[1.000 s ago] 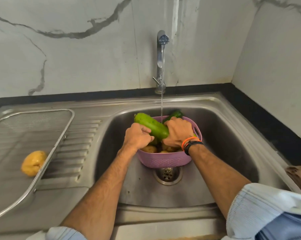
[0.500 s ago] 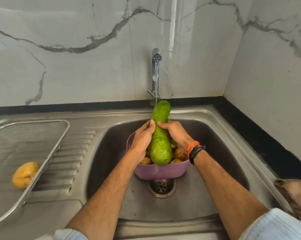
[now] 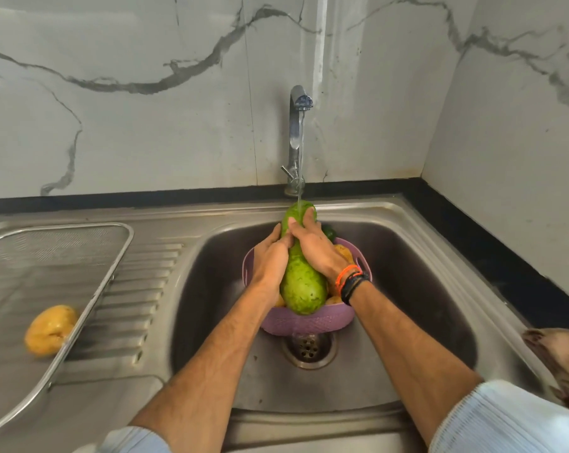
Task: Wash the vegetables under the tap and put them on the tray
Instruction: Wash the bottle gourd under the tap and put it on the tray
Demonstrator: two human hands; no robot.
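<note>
A long green gourd [image 3: 303, 284] stands nearly upright over the purple basket [image 3: 309, 320] in the sink, its top end under the running stream from the tap [image 3: 297, 132]. My left hand [image 3: 270, 259] grips its left side. My right hand [image 3: 312, 245] wraps its upper part, fingers over the top. The basket holds several potatoes [image 3: 343, 253] and a dark green vegetable [image 3: 329, 233], mostly hidden. One yellow potato [image 3: 49, 330] lies on the metal mesh tray [image 3: 57, 243] at the left.
The steel sink basin [image 3: 407, 289] has a drain [image 3: 307, 348] just in front of the basket. A ribbed draining board [image 3: 139, 289] lies between basin and tray. A brown cloth [image 3: 561, 364] sits at the right edge. Marble walls close in behind and on the right.
The gourd went from lying across the basket to standing upright under the water. My right hand has slid up toward its top end, and the left hand stays on its side.
</note>
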